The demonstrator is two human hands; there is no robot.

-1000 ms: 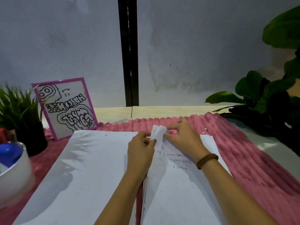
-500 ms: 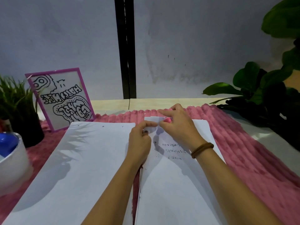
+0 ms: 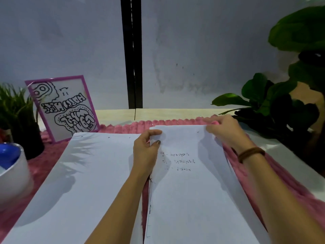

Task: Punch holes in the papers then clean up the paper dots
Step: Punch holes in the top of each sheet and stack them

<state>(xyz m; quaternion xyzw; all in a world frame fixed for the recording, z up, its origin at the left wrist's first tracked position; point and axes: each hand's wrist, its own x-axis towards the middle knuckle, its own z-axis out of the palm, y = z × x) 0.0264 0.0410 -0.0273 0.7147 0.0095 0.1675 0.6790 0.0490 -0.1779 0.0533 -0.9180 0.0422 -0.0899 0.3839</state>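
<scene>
The right grip [image 3: 226, 131], clasping what seems a small pink punch [image 3: 214, 122], has slid from the middle of the paper [image 3: 190, 191] to its 1 o'clock corner. The left grip [image 3: 146, 148] pinches the 11 o'clock corner. The paper now lies flat, so another hole probably follows.

A pale grey wall [image 3: 202, 41] fills the view beyond the left hand [image 3: 146, 150] and the right hand [image 3: 226, 132], with faint streaks and stains above the right hand. A black vertical strip [image 3: 131, 50] runs down the wall and meets the bench [image 3: 175, 114] just beyond the left hand. There the bench top is light wood with a thin seam; right of the right hand it looks white. A pink ribbed plush mat [image 3: 284, 184] covers the bench under both hands. The light is dim and cool.
</scene>
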